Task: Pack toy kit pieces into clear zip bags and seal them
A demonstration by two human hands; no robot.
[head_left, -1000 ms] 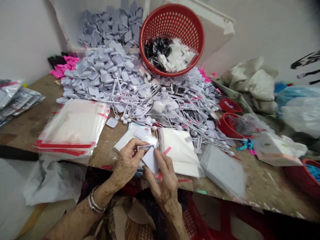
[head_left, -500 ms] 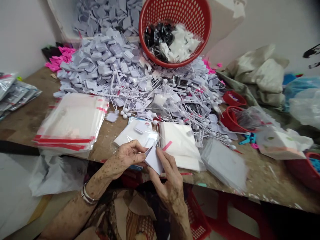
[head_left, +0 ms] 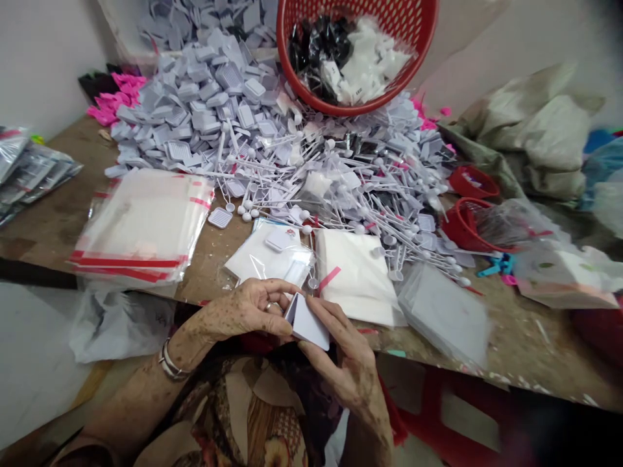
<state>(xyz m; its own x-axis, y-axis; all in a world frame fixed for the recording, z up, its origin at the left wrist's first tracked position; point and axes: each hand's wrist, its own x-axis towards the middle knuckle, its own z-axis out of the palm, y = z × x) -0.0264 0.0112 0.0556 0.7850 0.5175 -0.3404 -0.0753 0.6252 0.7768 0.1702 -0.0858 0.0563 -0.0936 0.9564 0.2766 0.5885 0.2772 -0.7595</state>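
Between both hands, close to the table's front edge, is a small pale lavender folded piece (head_left: 311, 326), opened in a narrow V. Whether it is card or plastic I cannot tell. My left hand (head_left: 250, 310) pinches its left side, with the thumb low and the fingers curled behind. My right hand (head_left: 344, 353) grips the other side between thumb and straight fingers. Just beyond lies a clear plastic packet (head_left: 253, 256) with a pale ridged-type plate (head_left: 278, 240) on top. Right of that sits a stack of white bags or sheets (head_left: 360, 279) with a pink strip.
A large heap of pale plastic plates (head_left: 195, 110) and spoon-like sticks (head_left: 360, 188) covers the back. A red basket (head_left: 357, 110) of bagged parts rests on it. Clear red-edged bags (head_left: 141, 214) lie left, translucent sheets (head_left: 445, 314) right. Small red baskets (head_left: 460, 224) stand farther right.
Both hands and the folded piece have shifted slightly right and down in the picture, and the piece has turned a little. The camera view has shifted too. Both hands keep their grip.
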